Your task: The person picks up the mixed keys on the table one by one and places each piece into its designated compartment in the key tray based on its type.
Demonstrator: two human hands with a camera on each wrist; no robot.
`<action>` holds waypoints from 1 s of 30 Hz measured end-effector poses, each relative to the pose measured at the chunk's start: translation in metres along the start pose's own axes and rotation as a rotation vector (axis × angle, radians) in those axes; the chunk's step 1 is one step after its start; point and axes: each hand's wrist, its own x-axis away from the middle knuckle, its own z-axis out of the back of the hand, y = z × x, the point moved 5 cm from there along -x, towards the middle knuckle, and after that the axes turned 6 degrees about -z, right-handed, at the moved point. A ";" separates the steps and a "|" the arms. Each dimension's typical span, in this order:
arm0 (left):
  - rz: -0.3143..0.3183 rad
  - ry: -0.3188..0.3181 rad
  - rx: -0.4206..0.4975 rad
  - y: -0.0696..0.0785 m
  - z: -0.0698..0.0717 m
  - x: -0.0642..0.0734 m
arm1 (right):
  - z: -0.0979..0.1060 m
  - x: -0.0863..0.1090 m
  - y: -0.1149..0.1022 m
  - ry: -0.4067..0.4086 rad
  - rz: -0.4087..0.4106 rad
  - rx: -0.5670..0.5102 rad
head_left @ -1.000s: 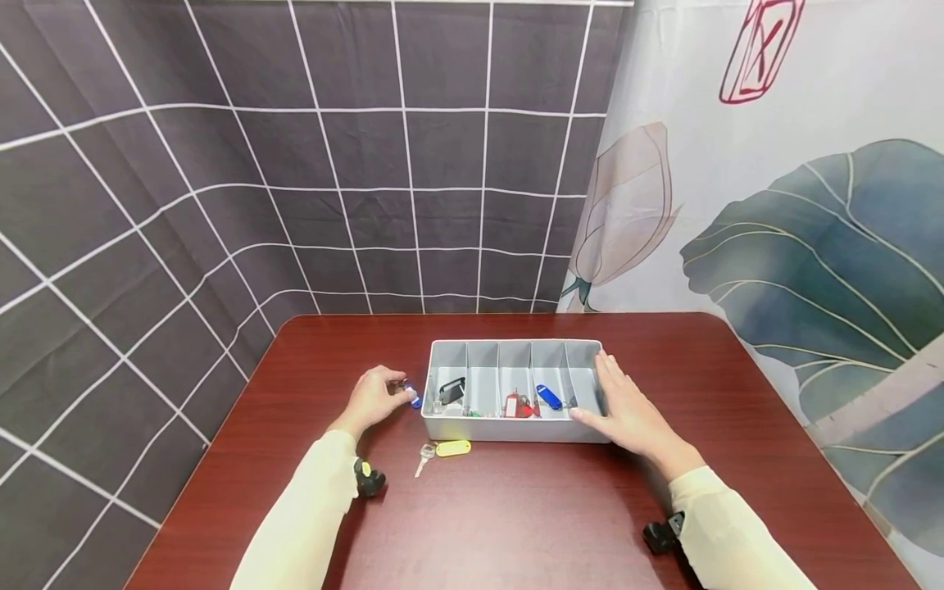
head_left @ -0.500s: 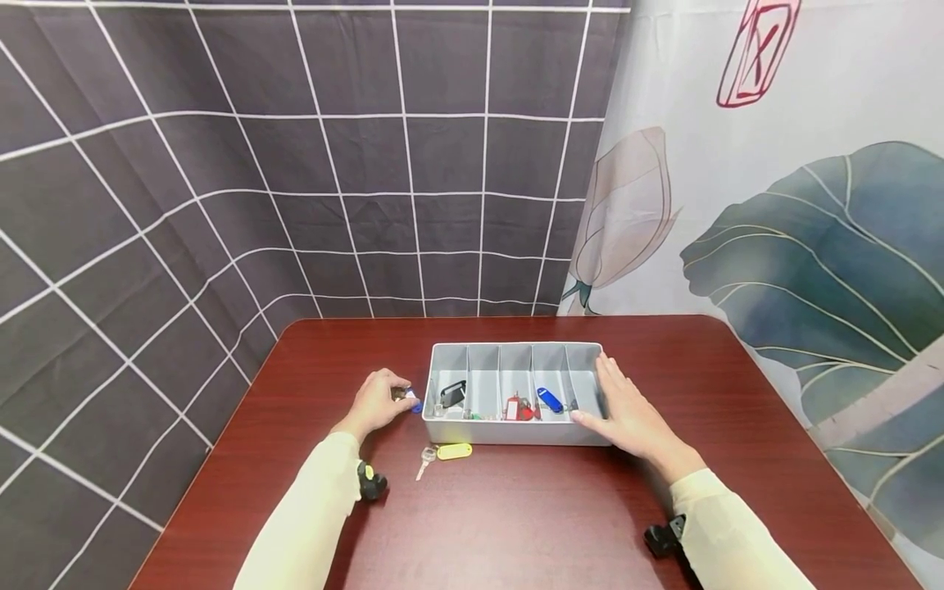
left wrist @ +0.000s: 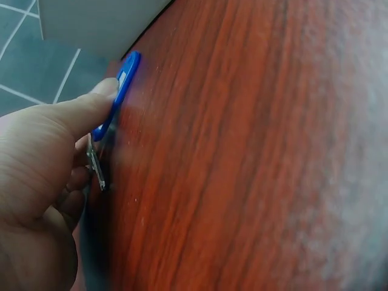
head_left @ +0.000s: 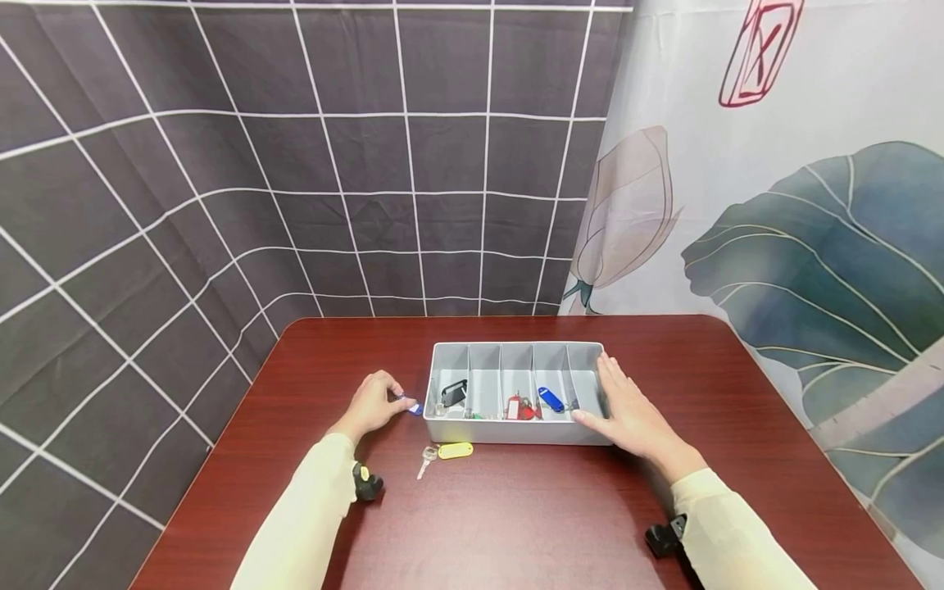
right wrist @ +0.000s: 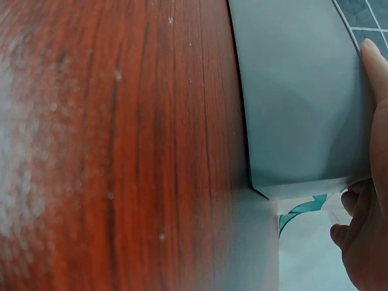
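At the left end of the grey divided tray, my left hand pinches a blue key tag between thumb and fingers. The left wrist view shows the thumb on the tag's label and a metal key hanging below it, low by the table. My right hand lies along the tray's right end with fingers straight, the thumb over the front rim. Inside the tray are a black key tag, a red key tag and another blue key tag, in separate compartments.
In front of the tray's left part, a yellow key tag with a key lies on the brown table. Behind the table hangs a dark gridded curtain, with a white flower-printed one to the right.
The blue key tag in my left hand has shifted slightly toward the near side and sits lower beside the tray. My right hand stays against the tray.
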 end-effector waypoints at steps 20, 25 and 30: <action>-0.025 0.063 0.094 -0.007 0.004 0.008 | 0.000 0.002 -0.002 -0.002 0.002 -0.003; -0.032 0.071 0.111 -0.007 0.004 0.009 | 0.000 0.001 -0.003 0.006 0.005 -0.002; -0.060 0.084 0.093 -0.002 0.008 0.010 | 0.002 0.002 -0.003 0.006 0.000 -0.002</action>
